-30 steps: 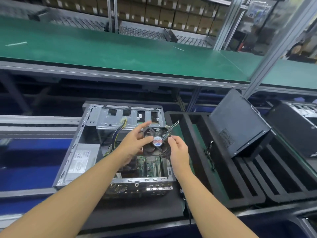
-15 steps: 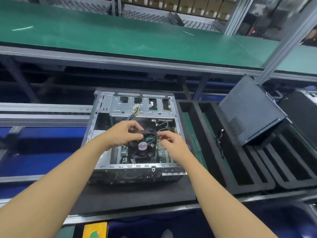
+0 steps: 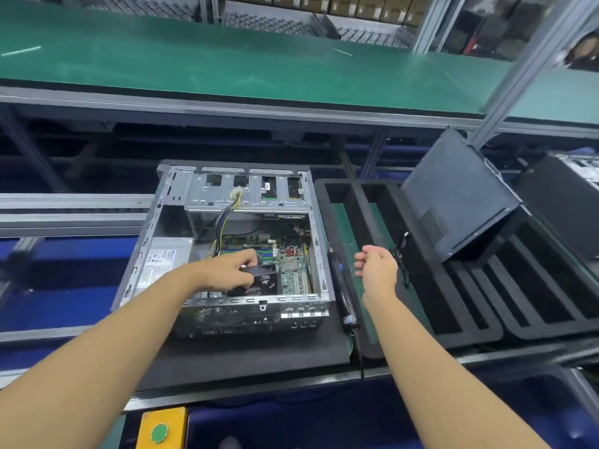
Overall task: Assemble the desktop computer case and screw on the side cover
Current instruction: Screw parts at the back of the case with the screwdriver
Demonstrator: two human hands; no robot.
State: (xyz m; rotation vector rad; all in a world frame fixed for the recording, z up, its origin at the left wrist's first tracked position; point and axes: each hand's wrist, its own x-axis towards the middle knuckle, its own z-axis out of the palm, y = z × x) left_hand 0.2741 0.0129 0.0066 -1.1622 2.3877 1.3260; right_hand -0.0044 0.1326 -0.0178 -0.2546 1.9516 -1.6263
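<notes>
Left hand point(image 3: 227, 272) curled, gripping; right hand point(image 3: 376, 270) hovers relaxed.

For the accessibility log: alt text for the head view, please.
A person's left hand holds a black square cooling fan inside an open grey metal computer case, while the right hand, loosely curled and empty, hovers over a black foam tray beside it.

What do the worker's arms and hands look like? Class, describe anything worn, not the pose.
The left forearm and right forearm are bare to the picture's lower edge; no sleeve shows. The left hand and right hand wear no gloves, and no watch, ring, wrist strap or marking is visible.
</notes>
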